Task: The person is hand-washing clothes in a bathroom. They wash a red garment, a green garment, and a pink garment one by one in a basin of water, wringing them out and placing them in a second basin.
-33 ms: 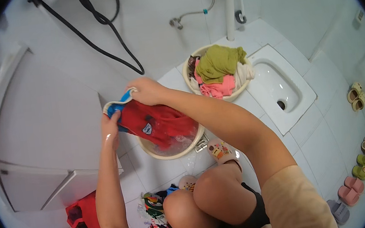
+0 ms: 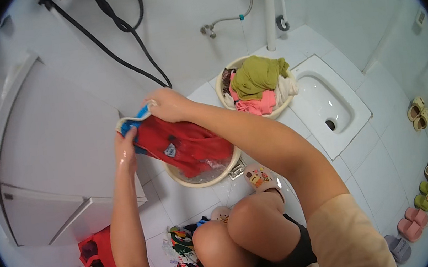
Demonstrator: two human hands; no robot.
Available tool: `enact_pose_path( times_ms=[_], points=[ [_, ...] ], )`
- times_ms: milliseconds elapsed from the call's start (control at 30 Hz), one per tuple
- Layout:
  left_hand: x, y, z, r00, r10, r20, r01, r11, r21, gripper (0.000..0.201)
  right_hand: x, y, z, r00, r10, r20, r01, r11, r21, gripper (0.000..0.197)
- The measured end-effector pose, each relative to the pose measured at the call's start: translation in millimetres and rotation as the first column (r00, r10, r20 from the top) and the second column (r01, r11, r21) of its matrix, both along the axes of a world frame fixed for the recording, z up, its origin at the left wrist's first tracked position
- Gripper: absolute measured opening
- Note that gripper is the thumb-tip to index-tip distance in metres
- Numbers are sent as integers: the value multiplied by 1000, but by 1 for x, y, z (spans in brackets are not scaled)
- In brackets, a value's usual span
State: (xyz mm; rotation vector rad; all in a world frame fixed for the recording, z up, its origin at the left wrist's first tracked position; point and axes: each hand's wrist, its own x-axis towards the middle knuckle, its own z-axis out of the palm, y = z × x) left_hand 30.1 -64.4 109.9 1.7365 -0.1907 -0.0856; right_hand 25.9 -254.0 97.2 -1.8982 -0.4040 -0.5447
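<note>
Hardly anything has changed since a moment ago: both my hands keep the same grip on a red garment (image 2: 194, 145), so the work stands where it was. My left hand (image 2: 124, 146) and right hand (image 2: 168, 105) are each closed on its blue, cream-edged end, beyond the cream basin's (image 2: 204, 184) upper-left rim; its lower part hangs in the basin. On the left, a white cabinet (image 2: 56, 135) crowds my elbow room. The widest stretch of floor (image 2: 382, 170) runs between the squat toilet (image 2: 348, 127) and shoes (image 2: 425, 196) along its right edge.
</note>
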Motion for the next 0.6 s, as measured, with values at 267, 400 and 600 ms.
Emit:
enact_pose_path(
  times_ms=[267, 400, 600],
  points=[
    [4, -19, 131, 993, -86, 86, 115, 896, -430, 19, -44, 25, 124, 962, 230, 146, -241, 968, 64, 79],
    [-26, -51, 114, 970, -126, 206, 185, 936, -300, 21, -26, 33, 68, 962, -80, 260, 102, 992, -71, 96],
    [-4, -31, -21, 971, -224, 84, 212, 969, 125, 23, -20, 22, -49, 944, 178, -278, -148, 981, 124, 52]
  ],
)
